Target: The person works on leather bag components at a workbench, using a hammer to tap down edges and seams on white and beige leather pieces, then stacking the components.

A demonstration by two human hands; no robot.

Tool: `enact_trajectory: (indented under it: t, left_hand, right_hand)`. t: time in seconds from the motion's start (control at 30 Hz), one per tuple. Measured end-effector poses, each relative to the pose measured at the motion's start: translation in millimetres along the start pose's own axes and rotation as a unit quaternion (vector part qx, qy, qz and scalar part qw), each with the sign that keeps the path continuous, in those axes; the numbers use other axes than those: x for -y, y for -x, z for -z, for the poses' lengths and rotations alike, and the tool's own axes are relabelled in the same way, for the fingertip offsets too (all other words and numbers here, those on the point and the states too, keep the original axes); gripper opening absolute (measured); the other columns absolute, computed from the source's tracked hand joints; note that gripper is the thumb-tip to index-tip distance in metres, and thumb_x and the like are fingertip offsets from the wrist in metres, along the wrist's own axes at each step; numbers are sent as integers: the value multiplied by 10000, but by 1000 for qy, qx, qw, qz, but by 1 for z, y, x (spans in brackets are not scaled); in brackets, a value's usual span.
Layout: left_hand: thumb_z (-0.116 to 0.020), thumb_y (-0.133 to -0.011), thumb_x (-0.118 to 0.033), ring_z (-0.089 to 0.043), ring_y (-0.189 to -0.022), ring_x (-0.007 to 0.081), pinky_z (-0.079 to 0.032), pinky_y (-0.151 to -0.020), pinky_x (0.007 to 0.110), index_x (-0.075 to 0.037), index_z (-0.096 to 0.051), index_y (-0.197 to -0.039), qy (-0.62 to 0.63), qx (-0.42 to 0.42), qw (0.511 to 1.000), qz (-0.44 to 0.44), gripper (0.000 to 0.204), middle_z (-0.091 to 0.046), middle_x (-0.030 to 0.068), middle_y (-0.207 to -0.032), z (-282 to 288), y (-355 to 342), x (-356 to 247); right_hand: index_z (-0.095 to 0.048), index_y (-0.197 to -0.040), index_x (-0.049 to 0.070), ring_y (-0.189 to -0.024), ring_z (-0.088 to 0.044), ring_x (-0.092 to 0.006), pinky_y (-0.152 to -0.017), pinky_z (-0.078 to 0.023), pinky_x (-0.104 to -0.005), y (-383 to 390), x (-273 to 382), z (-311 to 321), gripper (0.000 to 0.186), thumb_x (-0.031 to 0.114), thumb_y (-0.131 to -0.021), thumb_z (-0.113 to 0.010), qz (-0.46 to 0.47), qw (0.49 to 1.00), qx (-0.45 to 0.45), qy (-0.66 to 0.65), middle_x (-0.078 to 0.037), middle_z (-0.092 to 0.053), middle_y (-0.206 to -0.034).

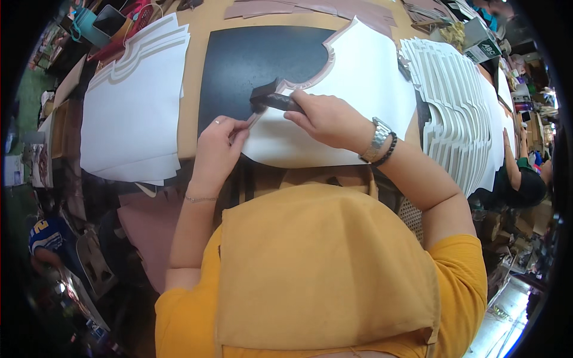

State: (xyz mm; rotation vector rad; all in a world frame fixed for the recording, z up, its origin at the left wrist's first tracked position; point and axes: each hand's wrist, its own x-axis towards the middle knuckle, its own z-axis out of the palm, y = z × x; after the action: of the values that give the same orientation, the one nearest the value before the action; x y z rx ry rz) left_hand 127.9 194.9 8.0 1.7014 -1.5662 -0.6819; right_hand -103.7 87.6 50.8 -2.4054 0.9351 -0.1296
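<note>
A white cut panel (334,131) with a narrow pink edging along its curved cut-out lies on a dark square board (239,59). My right hand (325,119) grips the dark handle of a hammer (265,95), whose head is over the edging near the board's middle. My left hand (221,146) pinches the pink edge strip (253,119) at the panel's lower left corner, just below and left of the hammer head.
White panel stacks lie left (131,125) and right (453,113) on the tan table (188,134). Pink pieces (310,9) lie at the back. Bags and boxes (480,42) crowd the back corners. Co-workers are at the far right (525,185) and lower left (48,238).
</note>
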Motion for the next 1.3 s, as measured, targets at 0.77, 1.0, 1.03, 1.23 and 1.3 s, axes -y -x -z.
enact_trajectory:
  t: [0.77,1.0,1.03,1.23,1.3]
  left_hand:
    - [-706,-886,-273,-579,-1184,304,-455,-971,509,-117,-668,-1235,-392,-173,899,-85,384,-630,111,-1234,42,-97,35]
    - [-588,-773,-798,-206,-1490,455,-195,-1082,767,-193,-404,-1528,-319,137,932,-106,985,-245,221,-1615,-62,-45,-35]
    - [-586,-775,-798,-195,-1493,458,-192,-1080,769,-197,-402,-1529,-318,125,933,-114,982,-235,224,-1619,-68,-39,-35]
    - [-549,-946,-592,-216,-1479,490,-172,-1071,781,-237,-485,-1485,-296,123,939,-126,648,-298,254,-1589,-77,-36,-32]
    - [-494,-1007,-512,-324,-1446,440,-253,-1103,688,-202,-530,-1451,-231,142,959,-77,542,-410,250,-1521,-69,-47,-40]
  right_hand:
    - [-586,-1098,27,-861,-657,-434,-741,-512,-491,67,-84,28,310,313,-980,-602,-164,946,-279,-2,-223,-686,-905]
    - [-575,-1284,30,-1085,-620,-390,-916,-484,-455,158,-162,8,384,206,-947,-635,-320,875,-352,90,-209,-647,-1177]
    - [-576,-1288,34,-1101,-610,-388,-936,-474,-457,168,-172,5,389,198,-942,-642,-329,871,-348,111,-203,-641,-1190]
    - [-586,-1266,24,-1127,-566,-371,-991,-435,-446,137,-148,16,369,186,-941,-652,-224,896,-371,99,-201,-610,-1187]
    - [-585,-1258,14,-1127,-562,-364,-990,-432,-434,120,-149,15,363,195,-950,-650,-177,896,-401,75,-201,-603,-1182]
